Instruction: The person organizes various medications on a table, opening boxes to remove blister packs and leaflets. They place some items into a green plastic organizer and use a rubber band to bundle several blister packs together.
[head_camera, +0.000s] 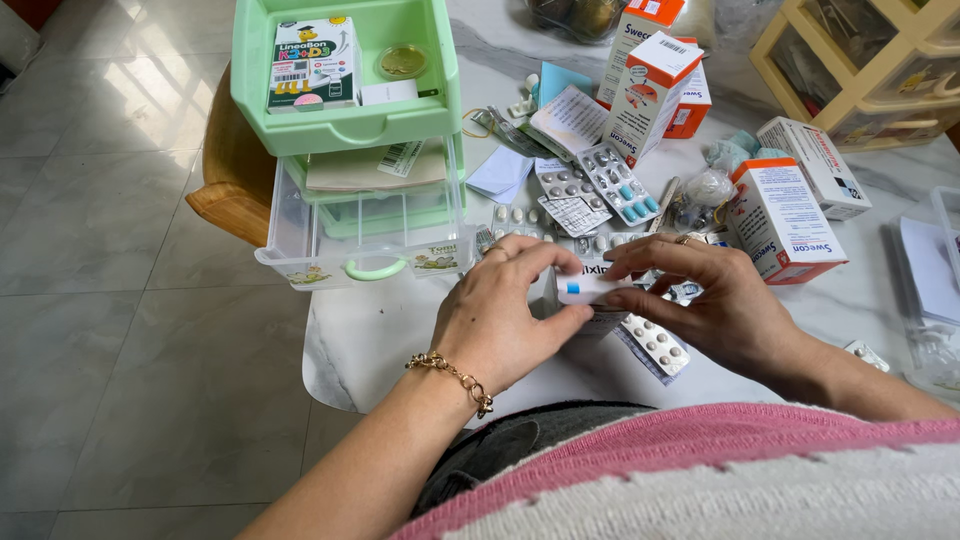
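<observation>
**Small white box held between both hands**

The small white box (590, 287) sits between the two hands, above the marble table (400, 340) and a blister strip (657, 344). The left hand (500, 315) pinches its left end, thumb beneath and fingers on top; the right hand (715, 300) closes on its right end. Its long axis runs left to right, roughly level; whether a flap is open is unclear

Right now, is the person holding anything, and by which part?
Yes: a small white box, gripped at its two ends, the left hand on its left end and the right hand on its right.
</observation>
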